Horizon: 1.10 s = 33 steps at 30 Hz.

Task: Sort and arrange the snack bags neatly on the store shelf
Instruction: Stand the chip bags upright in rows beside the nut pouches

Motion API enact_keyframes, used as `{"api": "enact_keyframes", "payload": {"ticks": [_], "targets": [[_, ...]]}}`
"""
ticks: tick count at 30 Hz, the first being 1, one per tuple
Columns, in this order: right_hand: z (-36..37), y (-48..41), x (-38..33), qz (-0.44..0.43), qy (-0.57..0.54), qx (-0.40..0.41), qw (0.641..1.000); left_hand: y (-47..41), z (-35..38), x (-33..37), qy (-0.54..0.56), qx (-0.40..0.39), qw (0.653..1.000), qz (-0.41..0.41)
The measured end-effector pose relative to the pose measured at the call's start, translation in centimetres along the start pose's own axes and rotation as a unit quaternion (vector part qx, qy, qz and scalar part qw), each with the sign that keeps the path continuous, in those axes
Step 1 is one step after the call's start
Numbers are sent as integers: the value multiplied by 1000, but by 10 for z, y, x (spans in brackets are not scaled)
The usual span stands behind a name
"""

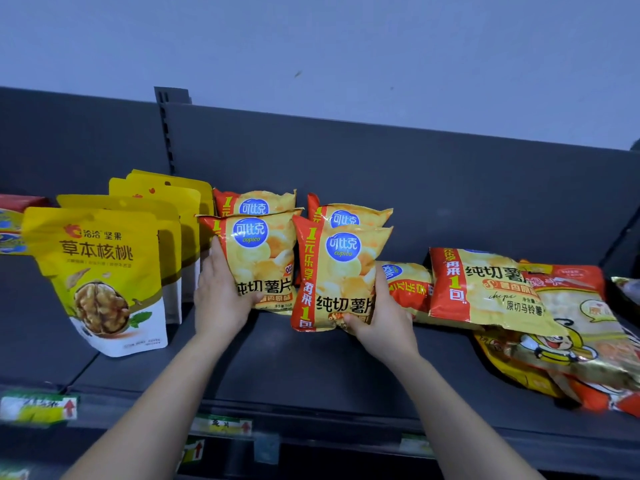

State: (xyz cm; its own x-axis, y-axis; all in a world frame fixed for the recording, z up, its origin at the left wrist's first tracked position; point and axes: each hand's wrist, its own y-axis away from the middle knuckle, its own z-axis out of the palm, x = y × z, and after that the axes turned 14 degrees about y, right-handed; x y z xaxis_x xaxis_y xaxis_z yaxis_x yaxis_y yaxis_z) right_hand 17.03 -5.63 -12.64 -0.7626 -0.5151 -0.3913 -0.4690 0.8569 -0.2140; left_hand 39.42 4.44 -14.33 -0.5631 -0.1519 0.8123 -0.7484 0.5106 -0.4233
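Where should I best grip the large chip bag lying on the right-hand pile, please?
Probably by the red left edge of the large chip bag, coming from the front left: that edge lies uncovered, while a red bag crowds its right side.

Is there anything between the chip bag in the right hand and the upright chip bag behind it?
Nothing visible does. The right hand holds the front chip bag directly before the rear chip bag, covering its lower part. The lying chip bag is to the right, beside them, not between.
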Motion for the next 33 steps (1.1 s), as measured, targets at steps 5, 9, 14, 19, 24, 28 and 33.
{"api": "enact_keyframes", "payload": {"ticks": [5,9,14,19,24,28,33], "targets": [[8,-1,5,-7,55,23,998,-9,-14,-10,9,-25,999,30],[8,-1,10,-15,103,31,994,-12,-21,-17,27,-45,997,52],[11,3,11,-25,146,47,988,-12,-24,-18,26,-65,997,45],[15,9,10,-21,136,67,988,-1,-19,-13,-20,-39,999,22],[13,18,10,-38,114,121,985,14,-18,-3,-75,8,996,58],[3,22,9,-70,128,138,980,20,-16,14,-88,15,989,122],[-24,22,18,-119,163,248,947,25,-3,62,-46,-21,976,214]]}}
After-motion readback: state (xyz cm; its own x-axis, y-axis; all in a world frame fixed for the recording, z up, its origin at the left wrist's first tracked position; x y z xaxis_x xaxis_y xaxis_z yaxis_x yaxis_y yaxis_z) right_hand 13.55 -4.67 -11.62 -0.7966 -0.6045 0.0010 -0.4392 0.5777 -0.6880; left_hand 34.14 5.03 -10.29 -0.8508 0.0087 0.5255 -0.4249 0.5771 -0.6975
